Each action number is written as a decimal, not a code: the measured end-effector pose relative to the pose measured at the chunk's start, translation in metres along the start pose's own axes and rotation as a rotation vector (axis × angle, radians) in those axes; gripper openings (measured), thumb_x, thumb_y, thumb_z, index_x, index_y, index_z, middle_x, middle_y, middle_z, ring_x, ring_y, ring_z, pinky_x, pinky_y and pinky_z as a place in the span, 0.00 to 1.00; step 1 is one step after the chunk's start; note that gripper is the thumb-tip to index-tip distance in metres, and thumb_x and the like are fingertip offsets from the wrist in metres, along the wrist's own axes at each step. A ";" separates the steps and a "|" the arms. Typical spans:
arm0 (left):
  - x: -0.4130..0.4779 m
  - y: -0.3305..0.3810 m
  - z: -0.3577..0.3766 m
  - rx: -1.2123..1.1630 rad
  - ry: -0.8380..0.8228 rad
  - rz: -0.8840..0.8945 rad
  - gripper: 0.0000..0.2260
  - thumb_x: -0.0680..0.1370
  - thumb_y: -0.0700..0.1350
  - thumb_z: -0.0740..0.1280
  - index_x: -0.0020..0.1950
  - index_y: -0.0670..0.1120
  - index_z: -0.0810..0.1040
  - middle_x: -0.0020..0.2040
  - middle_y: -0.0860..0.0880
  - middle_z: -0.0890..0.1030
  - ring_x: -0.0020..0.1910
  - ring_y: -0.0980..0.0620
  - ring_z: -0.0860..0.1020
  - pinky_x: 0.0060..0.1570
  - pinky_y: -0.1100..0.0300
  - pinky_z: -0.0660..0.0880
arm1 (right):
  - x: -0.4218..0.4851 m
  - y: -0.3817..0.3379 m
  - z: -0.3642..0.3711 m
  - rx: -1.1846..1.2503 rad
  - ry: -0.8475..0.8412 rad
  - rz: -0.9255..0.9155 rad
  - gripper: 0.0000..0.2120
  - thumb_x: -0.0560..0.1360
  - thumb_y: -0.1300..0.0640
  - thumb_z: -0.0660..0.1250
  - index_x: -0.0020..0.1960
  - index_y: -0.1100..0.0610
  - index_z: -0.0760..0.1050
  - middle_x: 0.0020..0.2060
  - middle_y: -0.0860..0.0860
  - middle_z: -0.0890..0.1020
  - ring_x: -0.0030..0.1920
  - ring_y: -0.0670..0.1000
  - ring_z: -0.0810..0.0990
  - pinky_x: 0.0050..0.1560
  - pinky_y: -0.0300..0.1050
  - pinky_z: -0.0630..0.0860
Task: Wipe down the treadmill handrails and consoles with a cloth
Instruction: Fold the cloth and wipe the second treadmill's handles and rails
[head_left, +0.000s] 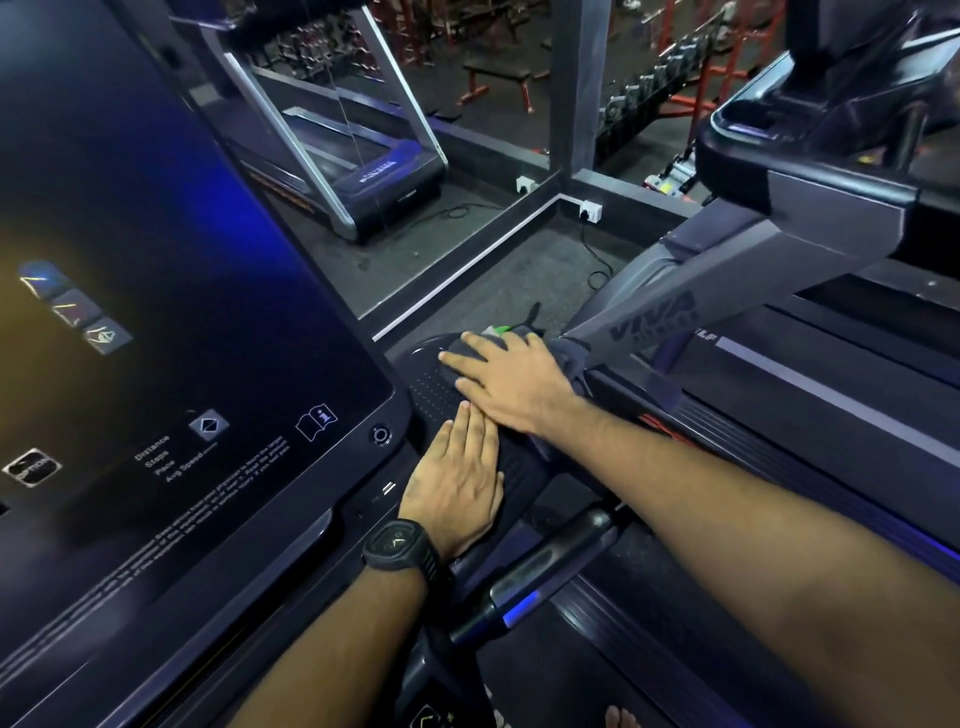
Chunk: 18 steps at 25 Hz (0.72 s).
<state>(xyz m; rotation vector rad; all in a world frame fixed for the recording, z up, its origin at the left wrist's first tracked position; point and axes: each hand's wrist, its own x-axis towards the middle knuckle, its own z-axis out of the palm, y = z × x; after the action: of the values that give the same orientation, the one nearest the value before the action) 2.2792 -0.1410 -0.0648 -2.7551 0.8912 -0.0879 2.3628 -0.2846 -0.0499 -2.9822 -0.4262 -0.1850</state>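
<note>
The big console screen (156, 312) fills the left, dark and glossy. Beside its lower right corner runs the treadmill's side handrail pad (441, 387), dotted on top. The right hand (511, 382) lies flat, fingers spread, pressing a dark grey cloth (571, 353) onto the pad's far end. Touching it, the left hand (457, 483) rests open-palmed and empty on the pad, a black wristwatch (397, 551) behind it.

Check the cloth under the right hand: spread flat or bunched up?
Mostly flat. The right hand presses the dark cloth open-palmed onto the console's side panel; one edge hangs off past the hand. How it's folded underneath: cannot tell.
</note>
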 end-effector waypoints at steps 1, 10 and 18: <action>0.001 0.000 0.000 -0.014 0.017 0.019 0.30 0.79 0.51 0.50 0.75 0.33 0.62 0.74 0.32 0.65 0.75 0.36 0.64 0.72 0.45 0.65 | 0.010 0.012 -0.002 0.069 -0.057 0.049 0.23 0.82 0.39 0.49 0.77 0.35 0.57 0.78 0.46 0.62 0.73 0.61 0.67 0.67 0.63 0.68; 0.003 0.004 0.002 -0.052 0.017 0.056 0.33 0.78 0.54 0.56 0.77 0.35 0.60 0.76 0.33 0.62 0.76 0.38 0.61 0.74 0.45 0.63 | -0.026 0.028 -0.015 0.113 -0.074 0.408 0.24 0.83 0.42 0.51 0.79 0.39 0.55 0.76 0.51 0.66 0.67 0.63 0.72 0.62 0.60 0.71; 0.002 0.004 0.001 -0.038 -0.008 0.076 0.35 0.79 0.56 0.55 0.79 0.36 0.53 0.79 0.34 0.54 0.79 0.39 0.54 0.77 0.45 0.55 | -0.061 0.027 -0.017 -0.050 -0.019 0.506 0.25 0.83 0.42 0.52 0.79 0.41 0.55 0.75 0.51 0.67 0.66 0.62 0.73 0.60 0.60 0.71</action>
<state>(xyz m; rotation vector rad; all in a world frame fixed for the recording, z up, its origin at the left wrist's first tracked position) 2.2787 -0.1453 -0.0666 -2.7509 1.0039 -0.0468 2.3108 -0.3293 -0.0449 -3.0216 0.3391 -0.1151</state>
